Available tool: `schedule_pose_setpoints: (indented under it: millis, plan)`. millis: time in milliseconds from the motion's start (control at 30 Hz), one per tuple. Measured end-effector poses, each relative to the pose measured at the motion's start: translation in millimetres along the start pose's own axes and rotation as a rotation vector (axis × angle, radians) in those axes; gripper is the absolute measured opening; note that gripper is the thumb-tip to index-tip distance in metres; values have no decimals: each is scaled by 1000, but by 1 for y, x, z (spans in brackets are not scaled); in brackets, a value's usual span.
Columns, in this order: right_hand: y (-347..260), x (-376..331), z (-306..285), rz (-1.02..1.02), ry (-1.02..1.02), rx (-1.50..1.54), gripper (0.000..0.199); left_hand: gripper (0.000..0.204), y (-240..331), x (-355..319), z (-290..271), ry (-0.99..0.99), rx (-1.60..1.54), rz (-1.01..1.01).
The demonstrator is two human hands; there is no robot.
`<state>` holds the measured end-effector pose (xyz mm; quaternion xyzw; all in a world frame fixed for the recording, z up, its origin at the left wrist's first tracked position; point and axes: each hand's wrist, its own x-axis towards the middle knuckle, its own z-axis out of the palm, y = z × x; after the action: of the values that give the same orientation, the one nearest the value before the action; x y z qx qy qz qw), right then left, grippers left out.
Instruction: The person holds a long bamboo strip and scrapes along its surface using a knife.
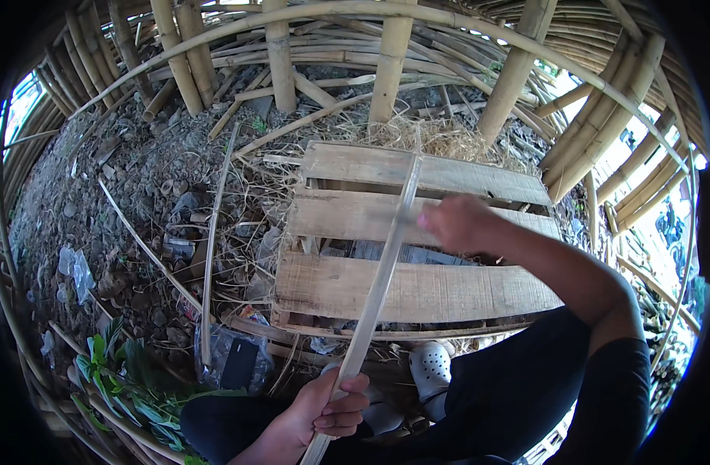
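Note:
My left hand [325, 412] is closed around the lower part of a long, pale bamboo strip [379, 298]. The strip slants up and away over a low slatted wooden pallet [440, 288]. At the strip's upper half is my right hand [467, 225], its fingers closed and partly smeared by motion. From that fist a blurred, grey, knife-like blade [387, 218] reaches left across the strip. Whether the edge touches the bamboo I cannot tell.
Two more thin bamboo strips [214, 256] lie left of the pallet on littered, stony ground. Bamboo posts [391, 70] and a curved pole surround the far side. A dark phone-like object [242, 364] in clear plastic and green leaves [142, 387] lie at the near left.

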<state>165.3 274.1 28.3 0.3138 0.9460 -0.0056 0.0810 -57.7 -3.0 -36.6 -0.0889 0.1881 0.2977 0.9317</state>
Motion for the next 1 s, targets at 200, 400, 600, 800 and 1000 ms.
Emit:
schedule_pose_setpoints:
  millis: [200,400,600,800,1000]
  plan:
    - [-18,-8,1,-79,-140,41,33,37,-3,2,2,-13,-107,23]
    - [-49,-9,-3,-111,-159,15,35,43,-5,7,-1,-71,-33,83]
    - [-91,-27,-16,-216,-57,228,40,40,-8,10,-6,-66,-19,253]
    - [-80,-18,-10,186,-92,669,59,40,-5,16,-2,36,137,389]
    - [-92,-14,8,278,-78,909,45,43,-17,22,4,104,256,358]
